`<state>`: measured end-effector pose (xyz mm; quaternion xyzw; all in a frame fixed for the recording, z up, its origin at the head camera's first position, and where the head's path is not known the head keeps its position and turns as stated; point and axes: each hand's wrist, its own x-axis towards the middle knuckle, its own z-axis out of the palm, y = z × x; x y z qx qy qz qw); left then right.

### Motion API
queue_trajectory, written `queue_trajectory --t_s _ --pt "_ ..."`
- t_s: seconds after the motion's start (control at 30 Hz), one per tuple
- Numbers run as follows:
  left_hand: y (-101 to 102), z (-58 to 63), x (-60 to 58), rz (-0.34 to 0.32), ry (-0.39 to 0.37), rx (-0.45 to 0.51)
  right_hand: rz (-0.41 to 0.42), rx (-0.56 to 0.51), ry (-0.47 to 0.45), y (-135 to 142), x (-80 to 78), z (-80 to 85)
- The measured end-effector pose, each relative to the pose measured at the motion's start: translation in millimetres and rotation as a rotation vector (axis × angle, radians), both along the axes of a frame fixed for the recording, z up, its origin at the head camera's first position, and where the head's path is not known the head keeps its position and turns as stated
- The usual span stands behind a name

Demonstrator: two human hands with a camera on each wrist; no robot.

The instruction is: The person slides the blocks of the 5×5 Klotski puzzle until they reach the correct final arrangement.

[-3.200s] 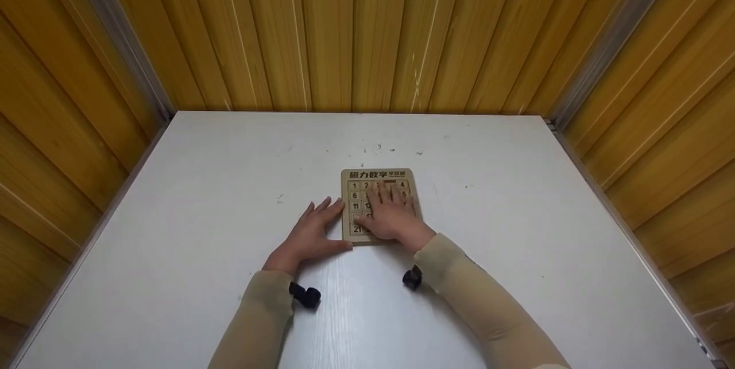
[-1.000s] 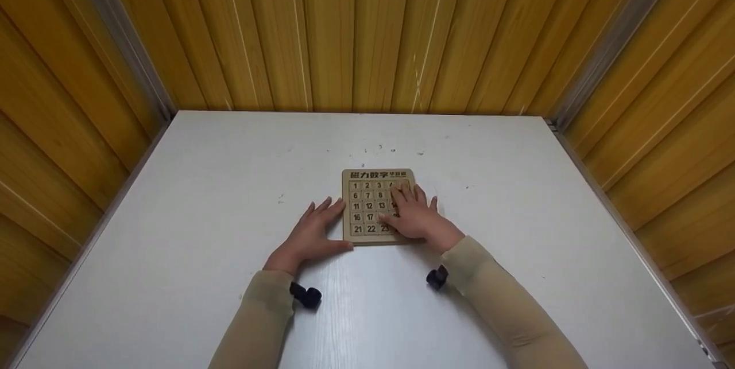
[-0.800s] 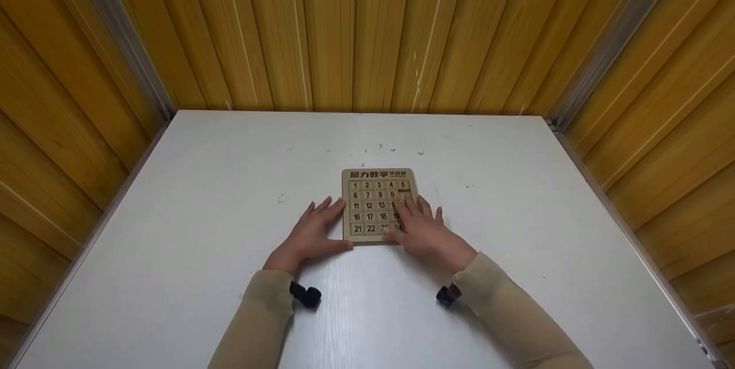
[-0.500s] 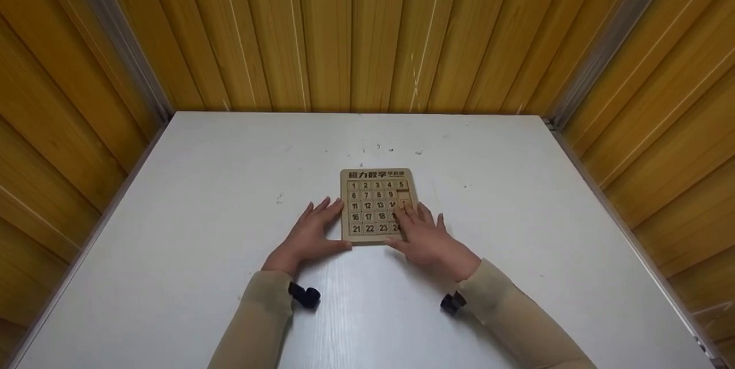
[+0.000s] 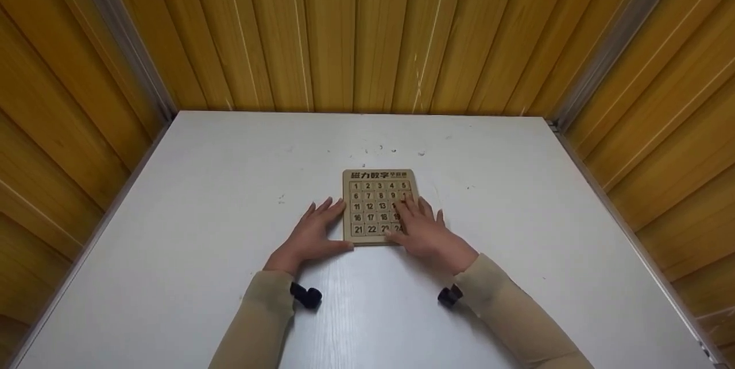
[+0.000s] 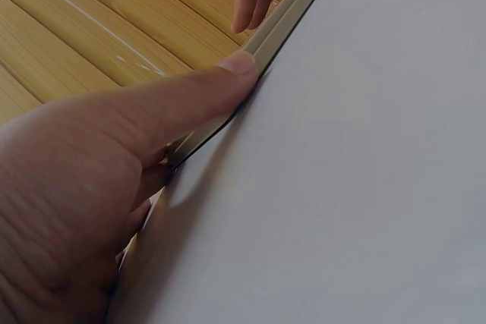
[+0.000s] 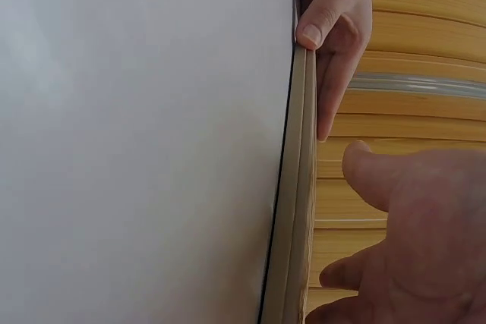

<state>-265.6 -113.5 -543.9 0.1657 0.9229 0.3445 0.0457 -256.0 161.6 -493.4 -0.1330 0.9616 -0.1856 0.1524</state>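
A wooden number slide puzzle lies flat on the white table, its numbered tiles in rows below a printed heading. My left hand braces its lower left corner, index fingertip at the left side and thumb along the front edge. In the left wrist view the straight left thumb presses that edge. My right hand lies over the right-hand columns with fingers extended, fingertips on a tile in the second row. It covers several tiles in the lower right. In the right wrist view the right hand hovers over the board, fingers spread.
The white table carries small scuff marks beyond the puzzle. Yellow wood-patterned panels wall in the back and both sides. A black wrist camera sits on each sleeve.
The right hand has slid from the middle of the board to its right side. Tile 4 went left, tile 5 rose, and a tile now fills the second-row gap. The left hand stayed put.
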Motion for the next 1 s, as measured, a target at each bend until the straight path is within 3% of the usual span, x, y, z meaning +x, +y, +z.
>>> queue_trajectory --t_s 0.27,0.4,0.83,1.0 --pt "0 1.7 -0.6 0.0 0.002 0.002 0.034 0.034 0.007 10 32.4 5.7" --pt "-1 0.7 -0.4 -0.002 0.002 -0.005 0.043 0.057 -0.001 9 39.9 6.1" --pt "1 2.4 0.9 -0.012 0.006 0.008 0.002 0.06 -0.005 5 21.4 1.6" --pt "1 1.7 0.4 -0.004 0.004 0.003 0.026 0.037 0.004 9 24.5 0.9"
